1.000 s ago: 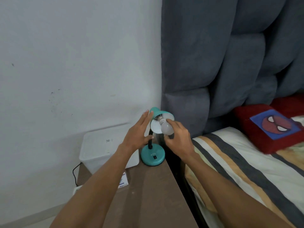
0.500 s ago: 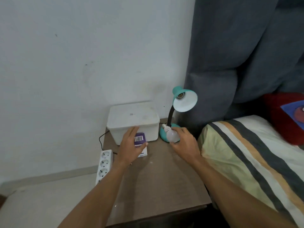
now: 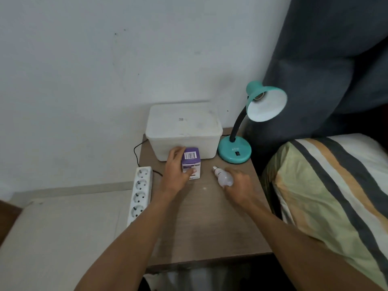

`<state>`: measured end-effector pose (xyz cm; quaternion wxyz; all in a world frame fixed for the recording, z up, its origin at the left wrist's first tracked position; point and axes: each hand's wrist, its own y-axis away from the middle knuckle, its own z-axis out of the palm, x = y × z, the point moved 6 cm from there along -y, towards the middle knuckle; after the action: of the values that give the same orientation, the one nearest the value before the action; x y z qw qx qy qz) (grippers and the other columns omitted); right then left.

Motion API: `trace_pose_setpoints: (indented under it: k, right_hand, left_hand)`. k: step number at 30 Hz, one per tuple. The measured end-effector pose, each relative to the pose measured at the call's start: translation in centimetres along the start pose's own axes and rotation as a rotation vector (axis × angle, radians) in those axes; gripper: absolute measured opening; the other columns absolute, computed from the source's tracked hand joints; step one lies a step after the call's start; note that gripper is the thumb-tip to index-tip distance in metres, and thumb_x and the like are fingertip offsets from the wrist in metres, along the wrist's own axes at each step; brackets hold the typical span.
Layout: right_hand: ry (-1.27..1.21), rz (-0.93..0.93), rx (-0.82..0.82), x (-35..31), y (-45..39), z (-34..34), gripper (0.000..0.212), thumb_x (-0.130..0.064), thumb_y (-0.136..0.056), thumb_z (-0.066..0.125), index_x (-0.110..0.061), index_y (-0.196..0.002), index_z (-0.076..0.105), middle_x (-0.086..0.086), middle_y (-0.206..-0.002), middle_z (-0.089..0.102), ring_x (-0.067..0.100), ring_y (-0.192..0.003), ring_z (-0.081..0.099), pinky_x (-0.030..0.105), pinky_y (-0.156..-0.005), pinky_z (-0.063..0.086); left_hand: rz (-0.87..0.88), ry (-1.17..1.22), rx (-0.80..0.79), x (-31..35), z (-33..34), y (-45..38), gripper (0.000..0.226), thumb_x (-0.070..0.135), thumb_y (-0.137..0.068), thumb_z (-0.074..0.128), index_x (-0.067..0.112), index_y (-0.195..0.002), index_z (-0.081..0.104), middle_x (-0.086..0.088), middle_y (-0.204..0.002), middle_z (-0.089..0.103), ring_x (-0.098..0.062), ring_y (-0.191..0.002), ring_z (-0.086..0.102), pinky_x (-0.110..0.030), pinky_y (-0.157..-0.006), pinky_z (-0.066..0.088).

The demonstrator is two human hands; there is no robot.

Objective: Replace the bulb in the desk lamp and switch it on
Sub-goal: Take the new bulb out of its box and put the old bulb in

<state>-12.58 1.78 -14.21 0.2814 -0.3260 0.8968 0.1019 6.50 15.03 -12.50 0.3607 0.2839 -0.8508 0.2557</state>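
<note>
Old bulb point(image 3: 225, 177) now out — right hand point(image 3: 239, 186) grips it at centre frame; left hand point(image 3: 178, 171) grasps the bulb box point(image 3: 191, 164); lamp point(image 3: 252, 122) socket empty.

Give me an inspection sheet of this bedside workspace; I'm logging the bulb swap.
Surface: brown bedside table.
Job's things: teal desk lamp, socket bare; old bulb lying on the table; purple bulb box.
Clutter: white lidded box.
Hands: left hand grips the bulb box; right hand holds the old bulb.
Cables: black cord; white power strip.
Surroundings: white wall, grey headboard, striped bedding.
</note>
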Motion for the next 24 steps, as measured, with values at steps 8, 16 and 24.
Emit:
trace_pose_setpoints:
  k: [8,16,24]
  right_hand:
    - [0.053,0.032,-0.084,-0.6,-0.7,0.5,0.060,-0.020,-0.080,0.071,-0.018,-0.137,0.053,0.007,-0.132,0.059,0.025,-0.119,0.055,0.035,-0.094,0.047]
    - [-0.008,-0.362,0.018,-9.2,-3.2,-2.3,0.037,-0.023,-0.087,0.072,-0.015,-0.123,0.068,0.003,-0.122,0.069,0.019,-0.112,0.062,0.030,-0.093,0.049]
    - [0.347,-0.576,-0.250,-12.7,-4.5,0.5,0.028,-0.016,-0.086,0.067,-0.021,-0.113,0.073,0.004,-0.105,0.072,0.025,-0.092,0.066,0.041,-0.075,0.056]
  left_hand:
    - [-0.007,0.063,-0.007,-1.0,-0.2,-0.4,0.085,0.013,-0.065,0.095,0.009,-0.140,0.056,-0.007,-0.133,0.060,-0.019,-0.120,0.060,-0.036,-0.107,0.050]
    - [0.048,0.069,-0.052,-0.9,-0.6,0.1,0.086,0.013,-0.061,0.099,0.008,-0.136,0.058,-0.009,-0.122,0.065,-0.021,-0.110,0.066,-0.038,-0.095,0.058]
    - [0.048,0.071,-0.043,-1.4,-0.4,0.3,0.084,0.015,-0.063,0.097,0.011,-0.136,0.057,-0.005,-0.122,0.063,-0.021,-0.110,0.065,-0.045,-0.097,0.056]
